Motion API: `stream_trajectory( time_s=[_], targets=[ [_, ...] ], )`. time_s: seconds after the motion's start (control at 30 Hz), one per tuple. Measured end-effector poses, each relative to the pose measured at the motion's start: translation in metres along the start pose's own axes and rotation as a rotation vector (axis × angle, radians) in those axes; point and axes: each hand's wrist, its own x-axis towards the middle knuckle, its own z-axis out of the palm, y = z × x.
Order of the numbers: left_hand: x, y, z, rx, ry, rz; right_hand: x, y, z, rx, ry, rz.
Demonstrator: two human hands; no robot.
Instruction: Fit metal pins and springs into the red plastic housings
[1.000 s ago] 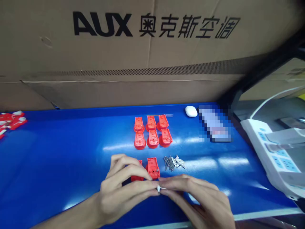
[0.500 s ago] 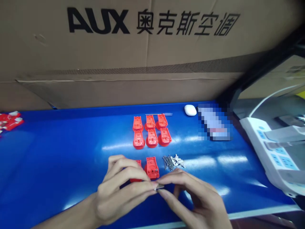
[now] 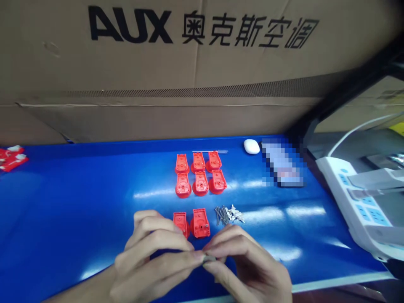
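Near the front edge of the blue table, my left hand and my right hand meet fingertip to fingertip. Both pinch a small grey metallic piece, mostly covered by the fingers. Just beyond them lie two red plastic housings, one at the left and one at the right. Dark screws and small pale metal parts form a pile to their right. Farther back, several red housings stand in two rows.
A thin screwdriver lies behind the rows. A white rounded case and a blurred-out phone are at the back right. A white power strip borders the right side. Red-and-white pieces sit far left. A cardboard box stands behind.
Both hands have shifted slightly left and down with the small piece, which is now more covered by the fingers. More of the left front red housing shows.
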Motion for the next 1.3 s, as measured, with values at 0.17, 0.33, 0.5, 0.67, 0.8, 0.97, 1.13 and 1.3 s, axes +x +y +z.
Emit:
stream_trajectory(
  time_s=[0.17,0.33,0.5,0.67,0.8,0.97,1.13,1.3],
  targets=[
    [0.006,-0.001,0.007,-0.001,0.036,-0.04,-0.003,0.002,0.008,-0.037,0.13,0.004],
    [0.003,-0.005,0.018,-0.017,0.062,-0.129,-0.003,-0.003,0.004,-0.051,0.282,0.103],
    [0.003,-0.007,0.024,0.0,0.023,-0.19,0.004,0.0,-0.01,-0.133,0.261,0.139],
    [0.004,-0.011,0.03,-0.021,0.011,-0.204,0.009,0.011,-0.018,-0.201,0.172,0.063],
    [0.002,-0.012,0.034,-0.035,-0.031,-0.234,0.012,0.015,-0.016,-0.201,0.155,0.054],
    [0.0,-0.01,0.036,-0.04,-0.048,-0.242,0.016,0.017,-0.013,-0.187,0.13,0.031],
    [0.002,-0.011,0.038,-0.035,-0.048,-0.251,0.018,0.016,-0.015,-0.195,0.097,0.021],
    [0.003,-0.011,0.039,-0.029,-0.035,-0.223,0.019,0.013,-0.021,-0.264,0.042,-0.022]
  ],
)
